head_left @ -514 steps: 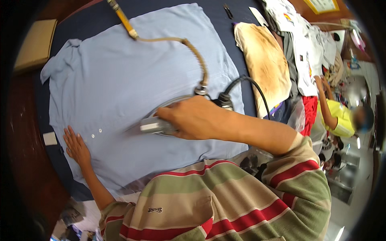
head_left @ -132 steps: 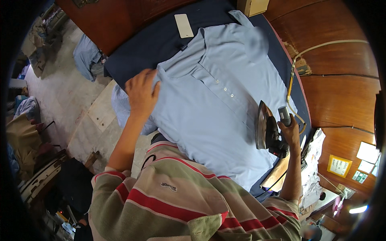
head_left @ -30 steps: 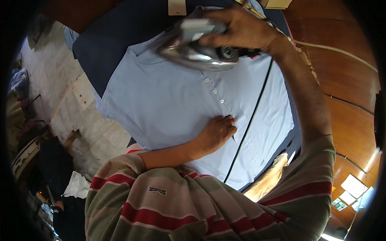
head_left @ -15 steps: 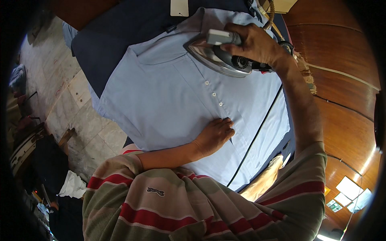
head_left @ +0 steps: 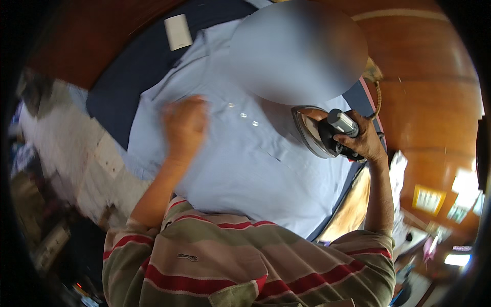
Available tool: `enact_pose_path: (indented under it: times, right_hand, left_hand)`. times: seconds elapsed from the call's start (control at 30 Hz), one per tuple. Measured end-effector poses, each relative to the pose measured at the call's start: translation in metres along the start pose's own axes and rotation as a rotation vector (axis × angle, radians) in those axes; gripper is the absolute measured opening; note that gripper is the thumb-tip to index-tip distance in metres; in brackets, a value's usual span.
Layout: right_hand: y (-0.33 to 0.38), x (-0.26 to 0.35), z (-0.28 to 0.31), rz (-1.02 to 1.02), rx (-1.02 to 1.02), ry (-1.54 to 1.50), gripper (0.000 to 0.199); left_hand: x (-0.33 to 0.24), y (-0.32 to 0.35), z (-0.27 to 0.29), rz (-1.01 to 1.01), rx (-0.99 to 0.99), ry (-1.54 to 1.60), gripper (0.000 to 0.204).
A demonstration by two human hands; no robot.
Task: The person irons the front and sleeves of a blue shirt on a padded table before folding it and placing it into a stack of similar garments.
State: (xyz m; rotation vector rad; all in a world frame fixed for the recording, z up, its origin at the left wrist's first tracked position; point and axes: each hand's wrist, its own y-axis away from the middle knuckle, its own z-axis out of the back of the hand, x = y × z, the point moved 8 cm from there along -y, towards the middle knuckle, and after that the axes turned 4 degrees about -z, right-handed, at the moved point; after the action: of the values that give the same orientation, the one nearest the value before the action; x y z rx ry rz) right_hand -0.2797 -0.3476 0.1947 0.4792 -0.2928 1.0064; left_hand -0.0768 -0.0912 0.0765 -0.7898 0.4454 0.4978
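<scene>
A light blue shirt (head_left: 220,163) lies spread out before me, with small white buttons (head_left: 243,115) along its front. My right hand (head_left: 367,137) is wrapped around the handle of a clothes iron (head_left: 312,128), whose metal sole rests on or just over the shirt's right side. My left hand (head_left: 185,125) is over the shirt's left chest, below the neckline; motion smears its fingers, so I cannot tell whether they touch the cloth. A blurred oval patch hides the upper right of the shirt.
Dark blue cloth (head_left: 120,84) lies beneath the shirt, with a pale card (head_left: 178,32) on it at the far edge. To the right rises a brown wooden panel (head_left: 419,82), near a braided cord (head_left: 379,100). Stone floor (head_left: 97,158) shows on the left.
The iron in my right hand has moved right and nearer to me, off the collar area. My left hand has left the button front and swung up and left.
</scene>
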Motion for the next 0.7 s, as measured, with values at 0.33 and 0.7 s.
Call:
enact_pose_path:
  times: [0.33, 0.7]
  right_hand:
    - [0.267, -0.233, 0.015, -0.868, -0.384, 0.078, 0.062]
    - [0.37, -0.325, 0.02, -1.138, -0.74, 0.245, 0.063]
  left_hand:
    - [0.033, 0.073, 0.068, 0.138, 0.082, -0.128, 0.027]
    - [0.052, 0.284, 0.043, 1.604, 0.344, 0.705, 0.037]
